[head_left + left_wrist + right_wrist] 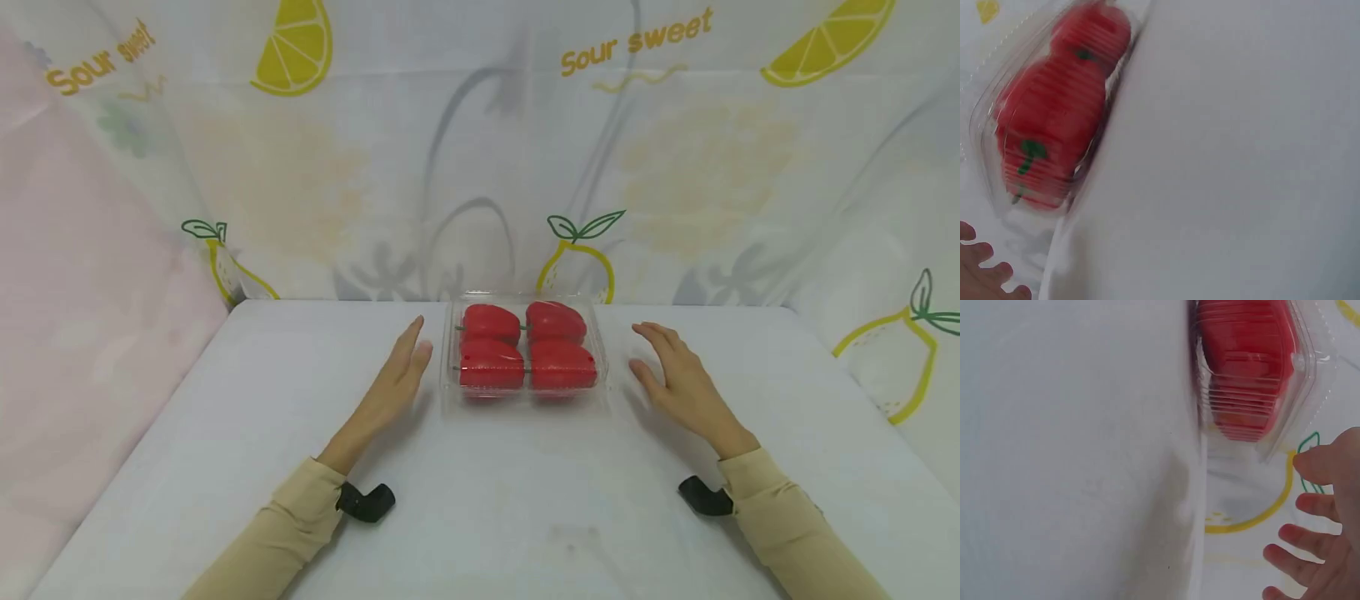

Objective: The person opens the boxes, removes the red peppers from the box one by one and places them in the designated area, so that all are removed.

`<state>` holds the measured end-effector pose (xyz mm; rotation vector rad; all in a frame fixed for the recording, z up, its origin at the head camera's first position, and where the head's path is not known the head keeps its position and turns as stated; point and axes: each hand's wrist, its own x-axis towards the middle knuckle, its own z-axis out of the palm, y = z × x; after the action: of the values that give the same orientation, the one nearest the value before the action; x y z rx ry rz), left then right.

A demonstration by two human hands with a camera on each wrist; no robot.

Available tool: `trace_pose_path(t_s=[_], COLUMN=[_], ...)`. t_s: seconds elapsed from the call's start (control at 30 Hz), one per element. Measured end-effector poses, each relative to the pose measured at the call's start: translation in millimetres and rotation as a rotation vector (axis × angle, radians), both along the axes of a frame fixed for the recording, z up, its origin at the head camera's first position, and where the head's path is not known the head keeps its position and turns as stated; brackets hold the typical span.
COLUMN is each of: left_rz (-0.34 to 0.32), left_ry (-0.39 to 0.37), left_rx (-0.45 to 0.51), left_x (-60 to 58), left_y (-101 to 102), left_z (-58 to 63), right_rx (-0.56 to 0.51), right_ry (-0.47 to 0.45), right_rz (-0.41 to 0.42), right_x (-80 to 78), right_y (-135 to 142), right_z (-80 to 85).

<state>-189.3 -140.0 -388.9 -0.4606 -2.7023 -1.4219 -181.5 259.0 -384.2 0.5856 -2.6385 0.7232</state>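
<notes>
A clear plastic clamshell box [525, 404] stands on the white table, its lid down over several red bell peppers [564, 364] with green stems. To its left is my left hand [393, 379], fingers extended and apart from the box. My right hand [678, 383] is off the box's right side, its fingers slightly bent and holding nothing. In the left wrist view, fingertips of the left hand [988, 272] show at the lower left, below the box. The right wrist view has the right hand [1329, 531] with spread fingers, below the box's corner.
The white table [517, 500] extends around the box and both forearms. Behind it hangs a curtain [480, 167] printed with lemons and lettering. A pale pink cloth [82, 317] lies along the left side. Each sleeve cuff has a black wrist mount [367, 502].
</notes>
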Motion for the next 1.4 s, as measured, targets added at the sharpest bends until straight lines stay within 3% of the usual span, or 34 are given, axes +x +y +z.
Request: trace_pose_path(t_s=[0.1,0.27,0.5,0.77,0.93,1.07,1.3,1.4], left_rz=[-0.052,-0.1,-0.132,-0.109,-0.107,-0.06,-0.017,-0.005], left_ry=[-0.085,-0.183,-0.188,-0.203,-0.206,-0.229,-0.229,-0.218], left_rx=[0.152,0.259,0.329,0.392,0.385,0.323,0.252,0.242], left_x=[1.0,6.9,14.8,15.7,14.8,16.7,30.3,33.3], left_y=[8,18,25,30,32,35,42,42], left_z=[-5.3,-11.9,-13.2,-17.5,-20.0,-17.5,8.2,12.9], right_rx=[-0.049,-0.08,-0.111,-0.028,0.059,0.114,0.2,0.218], right_ry=[-0.001,-0.036,-0.095,-0.05,0.012,0.086,0.154,0.156], right_rz=[0.025,0.045,0.085,0.153,0.187,0.197,0.178,0.184], right_x=[-0.9,2.0,9.0,13.6,16.9,18.6,17.8,13.5], right_y=[-2,-7,-18,-31,-41,-48,-56,-57], right_z=[1.2,5.4,14.8,16.4,16.4,14.7,14.7,16.2])
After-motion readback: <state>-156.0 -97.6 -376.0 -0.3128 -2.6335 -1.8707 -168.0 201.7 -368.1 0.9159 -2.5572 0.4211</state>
